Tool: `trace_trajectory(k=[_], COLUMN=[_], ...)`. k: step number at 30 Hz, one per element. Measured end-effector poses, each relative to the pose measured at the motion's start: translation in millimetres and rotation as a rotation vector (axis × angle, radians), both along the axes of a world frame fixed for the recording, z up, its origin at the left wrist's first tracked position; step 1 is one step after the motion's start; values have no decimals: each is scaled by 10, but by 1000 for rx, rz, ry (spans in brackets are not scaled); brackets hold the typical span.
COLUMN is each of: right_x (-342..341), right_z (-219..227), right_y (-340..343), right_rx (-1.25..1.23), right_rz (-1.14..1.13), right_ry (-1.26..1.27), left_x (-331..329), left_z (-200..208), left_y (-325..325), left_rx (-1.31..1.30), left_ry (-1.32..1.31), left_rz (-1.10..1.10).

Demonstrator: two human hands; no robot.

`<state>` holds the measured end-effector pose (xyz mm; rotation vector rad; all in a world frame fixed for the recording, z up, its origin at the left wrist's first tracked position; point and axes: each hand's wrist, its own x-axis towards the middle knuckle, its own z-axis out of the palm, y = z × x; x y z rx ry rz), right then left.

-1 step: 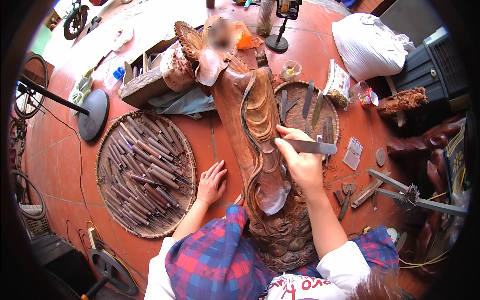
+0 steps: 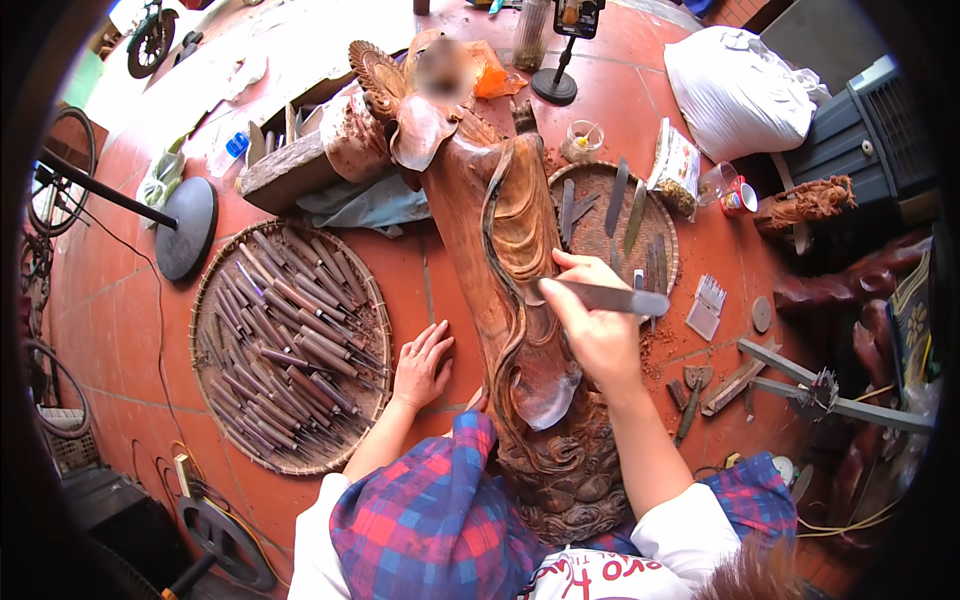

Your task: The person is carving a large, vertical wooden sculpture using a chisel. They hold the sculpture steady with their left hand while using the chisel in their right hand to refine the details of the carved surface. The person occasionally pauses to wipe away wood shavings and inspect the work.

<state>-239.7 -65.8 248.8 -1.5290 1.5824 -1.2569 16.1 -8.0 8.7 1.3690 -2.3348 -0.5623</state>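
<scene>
A carved brown wooden statue (image 2: 462, 225) lies tilted along the floor in front of me, its carved base between my legs. My right hand (image 2: 606, 335) is closed round a flat grey metal file (image 2: 615, 298), whose left end touches the folds at the statue's middle. The file's rounded end sticks out to the right. On the tiled floor left of the statue rests my left hand (image 2: 424, 365), fingers stretched out and holding nothing. Close beside it stands a round woven tray (image 2: 203, 385) full of wooden-handled carving chisels (image 2: 290, 340).
Right of the statue, a smaller woven tray (image 2: 673, 225) holds several flat files. A phone stand (image 2: 554, 86), a glass jar (image 2: 582, 142) and a white sack (image 2: 740, 90) are farther back. A scraper (image 2: 692, 405) lies at right. A black round stand base (image 2: 187, 230) sits at left.
My right hand and the file have shifted slightly left and down along the carved folds. The left hand and the statue stay where they were.
</scene>
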Motion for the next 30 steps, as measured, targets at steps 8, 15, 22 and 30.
trace_trajectory(k=[8, 15, 22, 30], right_x=[-51, -9, 38, -138], right_z=[-24, -6, 70, 24], right_y=[-21, -16, -3, -102], right_rx=[42, 139, 0, 14], right_rz=[-28, -18, 4, 49], right_ry=[-130, -303, 58, 15], left_x=[-20, -9, -12, -3], left_z=[-5, -13, -36, -15], left_y=[2, -11, 0, 13], left_rx=[7, 1, 5, 16], left_ry=[2, 4, -3, -6], left_rz=[2, 3, 0, 5])
